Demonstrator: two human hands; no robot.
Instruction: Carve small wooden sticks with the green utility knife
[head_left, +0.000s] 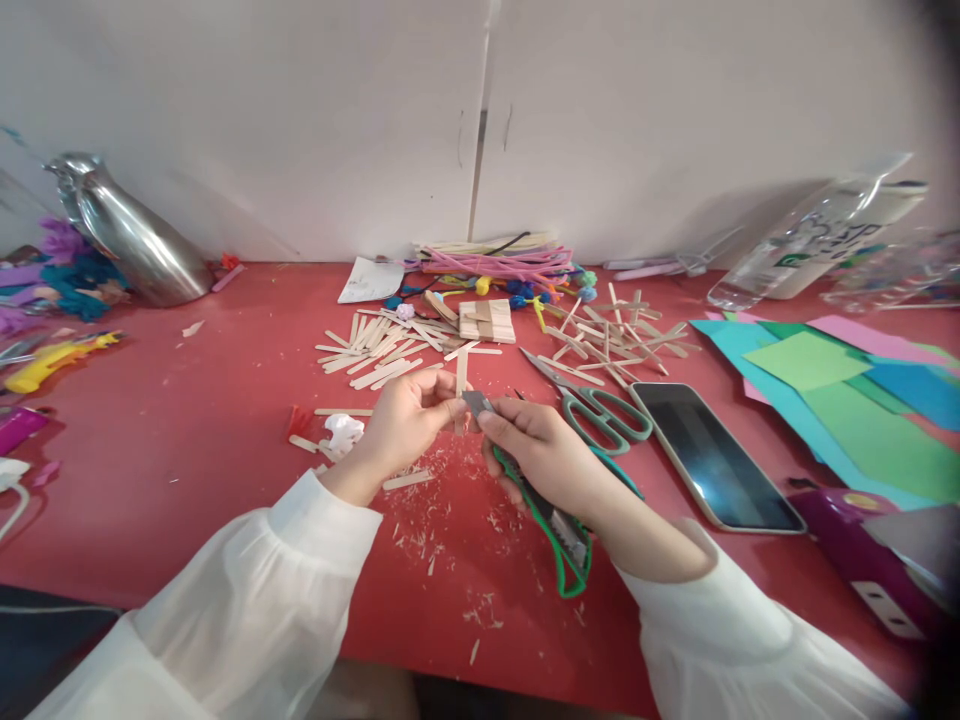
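My left hand (pixel 409 425) pinches a wooden craft stick (pixel 462 368), which stands upright between the fingertips. My right hand (pixel 544 445) is wrapped round a green and black utility knife (pixel 562 540). Its grey metal tip (pixel 477 403) meets the stick's side just by my left fingertips. The exact contact of the cutting edge is too small to make out. Beneath both hands, thin wood shavings (pixel 427 520) are scattered over the red table (pixel 247 420). A loose craft stick (pixel 407 480) lies among them, and a crumpled white tissue (pixel 345 432) sits beside my left wrist.
Green-handled scissors (pixel 600 415) and a phone (pixel 716 455) lie right of my hands. Behind are craft-stick piles (pixel 382 345) and pipe cleaners (pixel 495 262). Coloured paper (pixel 847 400), a purple glue gun (pixel 862 550) and a bottle (pixel 780 240) are right; a steel jug (pixel 139 235) stands left.
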